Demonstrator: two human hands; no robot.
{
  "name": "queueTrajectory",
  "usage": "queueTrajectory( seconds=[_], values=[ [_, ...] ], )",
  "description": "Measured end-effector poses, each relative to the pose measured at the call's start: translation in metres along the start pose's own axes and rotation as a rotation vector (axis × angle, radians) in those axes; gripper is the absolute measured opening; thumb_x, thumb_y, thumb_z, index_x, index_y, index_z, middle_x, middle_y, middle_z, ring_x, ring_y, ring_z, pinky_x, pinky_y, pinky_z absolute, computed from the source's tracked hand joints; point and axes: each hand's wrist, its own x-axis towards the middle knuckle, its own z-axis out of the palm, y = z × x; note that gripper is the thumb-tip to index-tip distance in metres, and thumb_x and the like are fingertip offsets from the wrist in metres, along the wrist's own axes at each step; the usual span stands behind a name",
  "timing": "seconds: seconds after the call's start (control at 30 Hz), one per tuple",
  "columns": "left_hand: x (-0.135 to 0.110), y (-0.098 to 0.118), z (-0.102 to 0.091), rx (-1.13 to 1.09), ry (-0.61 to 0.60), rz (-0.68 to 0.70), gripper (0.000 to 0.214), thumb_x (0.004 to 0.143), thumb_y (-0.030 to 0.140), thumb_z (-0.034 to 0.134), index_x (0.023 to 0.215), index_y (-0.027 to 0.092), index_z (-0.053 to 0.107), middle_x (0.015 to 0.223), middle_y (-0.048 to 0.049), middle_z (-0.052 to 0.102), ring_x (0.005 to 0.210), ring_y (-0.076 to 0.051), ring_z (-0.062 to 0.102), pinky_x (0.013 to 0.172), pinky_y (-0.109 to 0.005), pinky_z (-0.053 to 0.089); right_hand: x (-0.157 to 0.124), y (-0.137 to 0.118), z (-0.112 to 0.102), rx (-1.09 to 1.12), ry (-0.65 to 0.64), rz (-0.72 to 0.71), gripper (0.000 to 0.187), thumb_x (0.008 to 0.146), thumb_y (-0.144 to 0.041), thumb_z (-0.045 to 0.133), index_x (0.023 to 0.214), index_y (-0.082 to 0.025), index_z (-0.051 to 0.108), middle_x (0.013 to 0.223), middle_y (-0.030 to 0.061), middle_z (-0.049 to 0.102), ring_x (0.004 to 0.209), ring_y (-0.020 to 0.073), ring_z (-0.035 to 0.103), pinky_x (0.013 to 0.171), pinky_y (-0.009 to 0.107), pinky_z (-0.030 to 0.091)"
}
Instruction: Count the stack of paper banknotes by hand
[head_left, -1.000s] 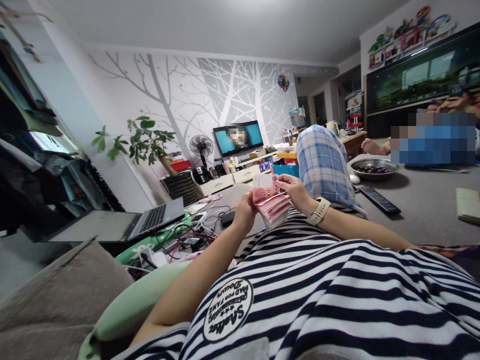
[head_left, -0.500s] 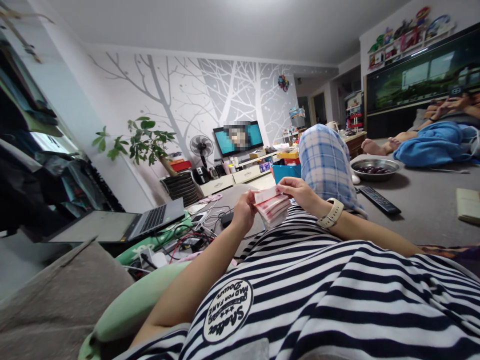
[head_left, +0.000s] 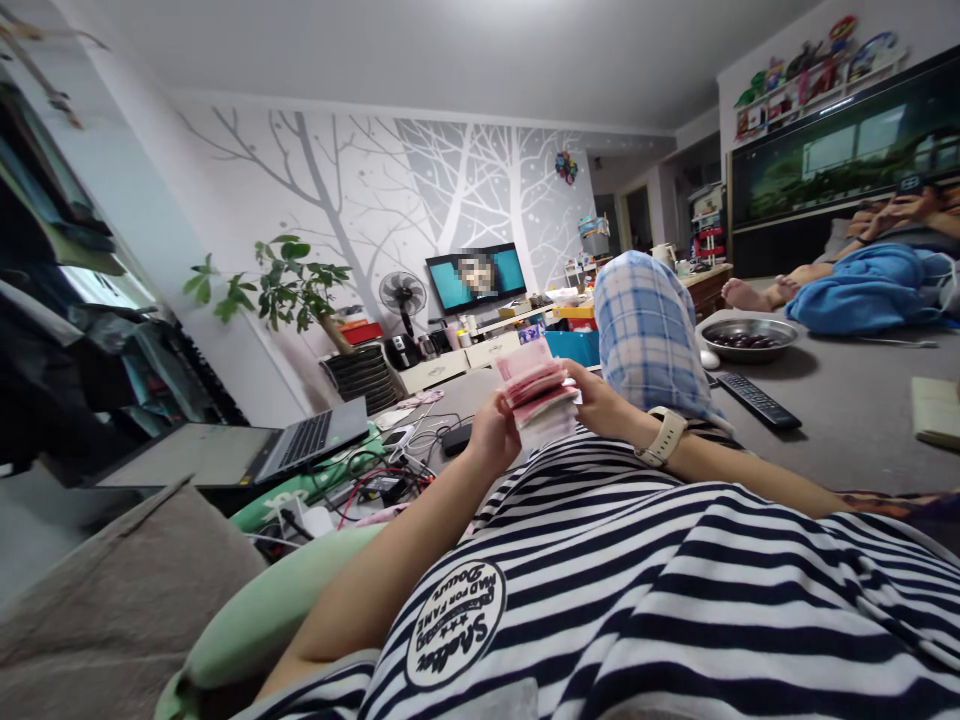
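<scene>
A wad of pink-and-white banknotes (head_left: 537,388) is held up over my striped shirt, its notes fanned and partly folded. My left hand (head_left: 496,436) grips its left edge, with the thumb at the side and the other fingers mostly hidden. On the other side my right hand (head_left: 600,400), with a pale watch (head_left: 663,438) on the wrist, closes on the right edge; its fingertips are partly behind the notes. One pale pink note (head_left: 525,360) stands upright above the others. The lower part of the wad looks whiter and slightly blurred.
My raised knee in plaid cloth (head_left: 645,335) is just beyond my right hand. A remote control (head_left: 759,400) and a metal bowl of dark fruit (head_left: 750,342) lie to the right, near another person's bare feet (head_left: 750,292). Leftward are tangled cables (head_left: 390,480) and a laptop (head_left: 307,440).
The top note has tipped up and away, and the wad is opened to show more red edges. My right hand has moved slightly down and right, from the top note to the side.
</scene>
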Motion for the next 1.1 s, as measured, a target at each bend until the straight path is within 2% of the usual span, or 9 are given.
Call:
queueTrajectory(
  seconds=[0.13,0.27,0.37,0.53,0.7,0.77,0.87,1.0,1.1],
  values=[
    [-0.004,-0.005,-0.004,-0.027,0.033,-0.102,0.036,0.090,0.039,0.049,0.104,0.014,0.071,0.096,-0.0122,0.077,0.100,-0.029,0.071,0.089,-0.041,0.054,0.000,0.001,0.007,0.109,0.019,0.031,0.041,0.085,-0.036,0.064,0.125,-0.026,0.062,0.116,0.0051,0.068,0.108,0.0242,0.060,0.101,0.041,0.046],
    [-0.009,-0.009,-0.004,0.036,-0.107,-0.040,0.052,0.086,0.058,0.056,0.112,0.014,0.069,0.110,-0.0155,0.074,0.102,-0.031,0.071,0.091,-0.040,0.051,0.004,0.003,0.009,0.165,0.163,0.057,0.048,0.086,-0.049,0.062,0.128,-0.025,0.060,0.118,0.0062,0.067,0.118,0.0252,0.056,0.110,0.040,0.040],
    [-0.013,-0.014,-0.003,0.117,-0.177,-0.027,0.052,0.076,0.044,0.073,0.121,0.019,0.061,0.113,-0.0122,0.073,0.098,-0.029,0.072,0.084,-0.038,0.053,0.005,0.005,0.009,0.196,0.204,0.071,0.049,0.087,-0.052,0.061,0.128,-0.025,0.060,0.117,0.0066,0.067,0.118,0.0251,0.056,0.109,0.040,0.040],
    [-0.016,-0.018,-0.006,0.360,-0.196,-0.127,0.051,0.072,0.031,0.071,0.121,0.027,0.058,0.105,-0.0052,0.073,0.066,-0.020,0.070,0.057,-0.028,0.047,0.002,0.010,0.007,0.191,0.253,0.146,0.040,0.083,-0.046,0.067,0.116,-0.024,0.064,0.107,0.0050,0.068,0.100,0.0237,0.060,0.093,0.037,0.049],
    [-0.007,-0.008,-0.010,0.682,-0.035,0.146,0.023,0.068,0.028,0.077,0.090,0.021,0.073,0.079,-0.0025,0.068,0.061,-0.016,0.058,0.064,-0.029,0.044,0.003,0.008,0.007,0.266,0.281,0.220,0.033,0.076,-0.041,0.072,0.101,-0.021,0.066,0.093,0.0026,0.070,0.086,0.0203,0.061,0.078,0.032,0.050],
    [-0.004,-0.005,-0.007,0.557,-0.006,0.183,0.033,0.067,0.031,0.078,0.098,0.021,0.072,0.086,-0.0035,0.069,0.076,-0.020,0.062,0.072,-0.030,0.047,0.005,0.004,0.010,0.382,0.254,0.307,0.032,0.075,-0.039,0.073,0.100,-0.021,0.065,0.088,0.0017,0.070,0.081,0.0192,0.062,0.073,0.031,0.051],
    [-0.004,-0.004,0.003,0.222,-0.116,0.113,0.052,0.068,0.031,0.074,0.118,0.022,0.065,0.107,-0.0065,0.072,0.100,-0.027,0.066,0.086,-0.037,0.050,0.008,-0.005,0.017,0.587,0.165,0.435,0.031,0.077,-0.035,0.072,0.104,-0.023,0.065,0.085,0.0014,0.072,0.078,0.0193,0.065,0.070,0.031,0.054],
    [-0.009,-0.004,0.011,0.018,-0.166,0.009,0.060,0.062,0.024,0.065,0.121,0.014,0.064,0.111,-0.0120,0.073,0.108,-0.034,0.066,0.093,-0.046,0.051,0.005,-0.009,0.026,0.730,0.087,0.540,0.027,0.078,-0.025,0.073,0.105,-0.024,0.066,0.086,0.0011,0.074,0.078,0.0183,0.068,0.071,0.030,0.056],
    [-0.012,-0.002,0.010,-0.031,-0.223,0.038,0.071,0.064,0.024,0.063,0.135,0.020,0.058,0.117,-0.0099,0.073,0.111,-0.033,0.066,0.096,-0.049,0.049,0.000,-0.005,0.030,0.771,0.054,0.624,0.025,0.080,-0.024,0.072,0.104,-0.023,0.067,0.086,0.0017,0.074,0.078,0.0176,0.069,0.070,0.029,0.056]
  ],
)
